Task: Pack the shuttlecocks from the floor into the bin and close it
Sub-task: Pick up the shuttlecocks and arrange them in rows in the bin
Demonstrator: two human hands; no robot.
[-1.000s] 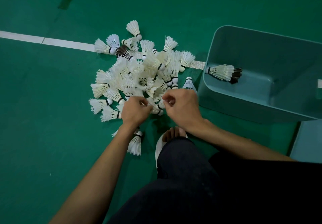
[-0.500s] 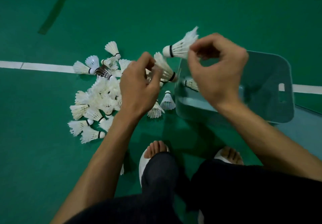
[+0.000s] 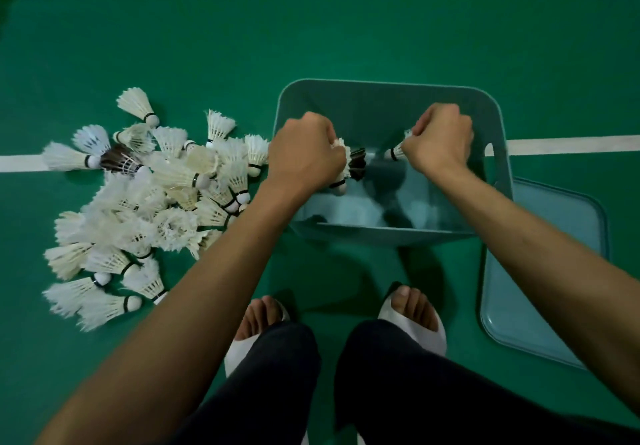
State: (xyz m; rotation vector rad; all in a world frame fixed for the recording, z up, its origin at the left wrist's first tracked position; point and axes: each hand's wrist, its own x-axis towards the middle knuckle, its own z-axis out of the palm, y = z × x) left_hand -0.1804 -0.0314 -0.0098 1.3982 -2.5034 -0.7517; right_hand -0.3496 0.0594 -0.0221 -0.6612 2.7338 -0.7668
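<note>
Presently at an early stage of packing, by judgement.

Receptacle: pale teal rectangular plastic bin (image 3: 381, 86), standing open on the green court floor (image 3: 346, 29). Seen inside, near its left wall: one dark-feathered shuttlecock (image 3: 358, 165). Anything else on the bin's bottom too blurred to list.

Left to pack: heap of white feather shuttlecocks (image 3: 149, 202), lying just beside the bin's left wall and across the white court line (image 3: 571, 145). Far more there than in the bin.

Closure: flat pale teal plastic lid (image 3: 554, 271), lying on the floor against the bin's right wall, not yet fitted.

Left hand (image 3: 304, 153): clenched round a white shuttlecock bundle (image 3: 341, 172), cork end poking down out of the fist. Number held impossible to tell. Positioned inside the rim, close to the left wall and touching or nearly touching the dark-feathered one.

Right hand (image 3: 440, 143): pinching a single white shuttlecock (image 3: 398, 149) by its feathers, cork pointing toward the bin's middle. Positioned inside the rim, nearer the right wall.

Both loads above the bin's bottom, well placed for dropping.
</note>
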